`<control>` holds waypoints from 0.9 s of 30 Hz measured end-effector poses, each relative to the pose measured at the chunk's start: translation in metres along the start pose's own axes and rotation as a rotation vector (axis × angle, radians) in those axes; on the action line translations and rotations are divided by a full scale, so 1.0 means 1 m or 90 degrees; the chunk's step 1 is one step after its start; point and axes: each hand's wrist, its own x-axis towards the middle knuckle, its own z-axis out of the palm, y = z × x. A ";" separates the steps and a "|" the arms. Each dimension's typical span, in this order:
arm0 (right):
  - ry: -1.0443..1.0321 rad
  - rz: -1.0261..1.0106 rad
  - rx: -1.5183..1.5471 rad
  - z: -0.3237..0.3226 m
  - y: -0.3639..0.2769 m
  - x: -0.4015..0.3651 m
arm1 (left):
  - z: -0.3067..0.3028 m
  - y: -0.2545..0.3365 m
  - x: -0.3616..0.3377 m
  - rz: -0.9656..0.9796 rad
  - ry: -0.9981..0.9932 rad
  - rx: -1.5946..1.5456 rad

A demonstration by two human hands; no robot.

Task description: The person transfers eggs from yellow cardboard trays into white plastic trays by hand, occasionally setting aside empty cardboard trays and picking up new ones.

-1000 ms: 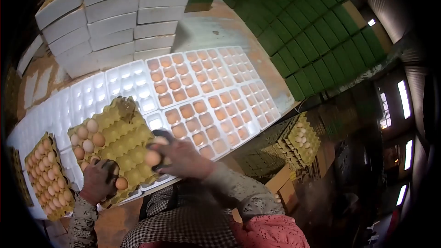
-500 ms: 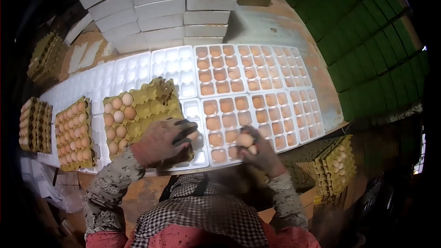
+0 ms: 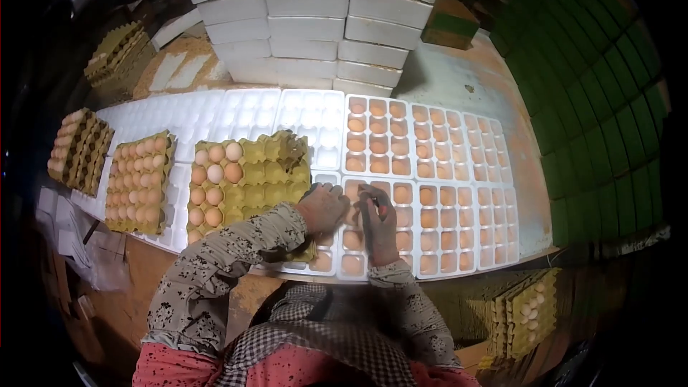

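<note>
A: Against the frame half a second earlier, the left hand [image 3: 324, 208] and the right hand [image 3: 380, 222] are closing in on each other, the left shifting rightward from the yellow-green moulded-pulp egg tray [image 3: 258, 193], the right shifting leftward over the white, square-celled plastic tray [image 3: 410, 252].

B: State of the hands?

A: A narrow gap is separating them. The left is bending its fingers downward by the plastic tray's left edge; the right is curling its fingers over that tray's cells. I cannot tell whether either is gripping anything.

B: Position of the eggs?

A: Rounded, brown-to-cream eggs [image 3: 214, 196] are occupying the left part of the pulp tray, its right-hand cells showing bare. More are sitting in the plastic tray, beside the right hand.

B: Surroundings?

A: A second pulp tray [image 3: 169, 172], loaded with eggs, is resting farther left. White rectangular boxes [image 3: 308, 29] are standing stacked behind; green rectangular boxes [image 3: 595, 115] are lining the right side.
</note>
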 end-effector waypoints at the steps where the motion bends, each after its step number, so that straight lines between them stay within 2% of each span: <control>1: 0.002 -0.050 -0.012 0.007 -0.002 0.014 | -0.005 -0.001 -0.002 0.021 0.090 -0.036; 2: 0.003 -0.098 -0.023 0.016 -0.004 0.026 | -0.015 0.001 -0.007 0.041 0.180 -0.072; 3: 0.029 -0.140 -0.050 0.028 -0.009 0.036 | -0.051 0.001 -0.015 -0.071 0.028 -0.125; 4: 0.017 -0.140 -0.046 0.037 -0.008 0.046 | -0.061 -0.009 -0.025 -0.084 0.029 -0.122; 6: -0.037 -0.292 -0.323 0.052 0.007 0.066 | -0.070 -0.034 -0.057 -0.172 0.086 -0.257; 8: -0.173 -0.355 -0.561 0.052 0.045 0.076 | -0.080 -0.058 -0.106 -0.281 0.261 -0.325; 10: -0.153 -0.393 -0.546 0.059 0.041 0.071 | -0.087 -0.088 -0.162 -0.388 0.381 -0.389; 11: -0.106 -0.313 -0.551 0.073 0.025 0.066 | -0.076 -0.113 -0.187 -0.424 0.429 -0.446; 12: -0.110 -0.318 -0.552 0.093 0.003 0.061 | -0.051 -0.139 -0.210 -0.457 0.496 -0.512; 14: -0.273 -0.375 -0.491 0.140 -0.031 0.054 | -0.047 -0.161 -0.237 -0.556 0.516 -0.520; 15: -0.270 -0.375 -0.498 0.163 -0.021 0.053 | -0.041 -0.168 -0.241 -0.541 0.534 -0.531; 17: -0.414 -0.549 -0.691 0.206 0.006 0.063 | -0.020 -0.183 -0.238 -0.485 0.450 -0.407; 18: -0.411 -0.548 -0.704 0.214 0.010 0.067 | -0.015 -0.184 -0.234 -0.456 0.402 -0.342; 20: -0.458 -0.495 -0.722 0.217 0.010 0.074 | -0.017 -0.182 -0.227 -0.401 0.313 -0.293; 21: -0.442 -0.390 -0.589 0.216 -0.011 0.068 | -0.012 -0.184 -0.223 -0.356 0.308 -0.281; 22: -0.435 -0.385 -0.604 0.214 -0.015 0.073 | -0.006 -0.186 -0.218 -0.310 0.299 -0.269; 23: -0.349 -0.354 -0.572 0.212 -0.017 0.078 | 0.003 -0.186 -0.212 -0.261 0.327 -0.226; 24: -0.262 -0.324 -0.537 0.216 -0.025 0.080 | 0.000 -0.182 -0.206 -0.234 0.268 -0.193; 26: -0.260 -0.342 -0.607 0.237 -0.031 0.090 | 0.003 -0.178 -0.195 -0.197 0.184 -0.095; 27: -0.334 -0.297 -0.785 0.247 -0.029 0.095 | 0.002 -0.182 -0.195 -0.188 0.187 -0.099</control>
